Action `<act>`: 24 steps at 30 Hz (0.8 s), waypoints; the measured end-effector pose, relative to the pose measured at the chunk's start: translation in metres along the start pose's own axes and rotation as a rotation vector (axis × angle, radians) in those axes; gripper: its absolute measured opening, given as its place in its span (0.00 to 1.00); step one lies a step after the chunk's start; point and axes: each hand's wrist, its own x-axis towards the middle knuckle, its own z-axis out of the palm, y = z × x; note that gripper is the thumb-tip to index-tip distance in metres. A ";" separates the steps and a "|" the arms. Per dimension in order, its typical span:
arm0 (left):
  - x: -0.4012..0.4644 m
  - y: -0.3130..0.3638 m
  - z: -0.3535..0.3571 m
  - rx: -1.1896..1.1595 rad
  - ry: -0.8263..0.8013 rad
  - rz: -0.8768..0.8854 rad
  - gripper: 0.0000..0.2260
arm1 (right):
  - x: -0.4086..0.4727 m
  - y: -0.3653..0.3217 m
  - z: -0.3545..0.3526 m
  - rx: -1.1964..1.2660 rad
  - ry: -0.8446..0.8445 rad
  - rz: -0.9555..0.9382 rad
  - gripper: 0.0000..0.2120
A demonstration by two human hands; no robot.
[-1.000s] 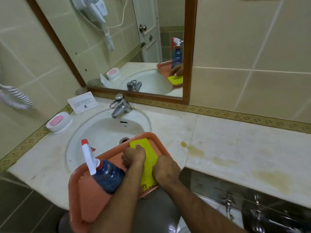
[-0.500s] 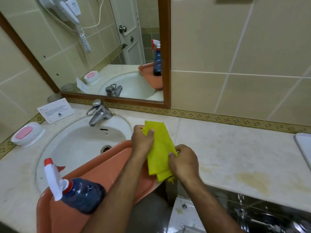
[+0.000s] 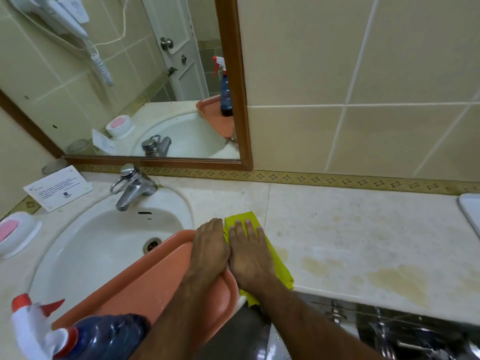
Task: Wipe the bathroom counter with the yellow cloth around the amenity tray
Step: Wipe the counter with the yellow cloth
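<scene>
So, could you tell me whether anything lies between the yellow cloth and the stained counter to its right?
Nothing visible does: the counter is bare from the yellow cloth under the right hand to the stains.

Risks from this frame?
1. The orange tray sits half over the sink; the left hand leaning on its rim could tip it and the spray bottle.
2. The yellow cloth hangs off the counter's front edge and may slip.
3. The stains lie beyond the right hand.
</scene>
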 end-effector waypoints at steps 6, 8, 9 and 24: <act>0.014 0.011 -0.002 0.221 -0.092 0.093 0.26 | -0.005 0.011 0.003 0.053 0.097 0.038 0.29; 0.018 0.023 0.000 0.211 -0.123 0.108 0.26 | -0.011 0.029 0.001 0.064 0.125 0.086 0.27; 0.018 0.031 0.003 0.194 -0.121 0.118 0.25 | -0.013 0.040 -0.001 0.058 0.145 0.107 0.27; -0.014 0.093 0.071 0.018 -0.119 0.205 0.31 | -0.060 0.312 -0.094 -0.135 0.182 0.471 0.27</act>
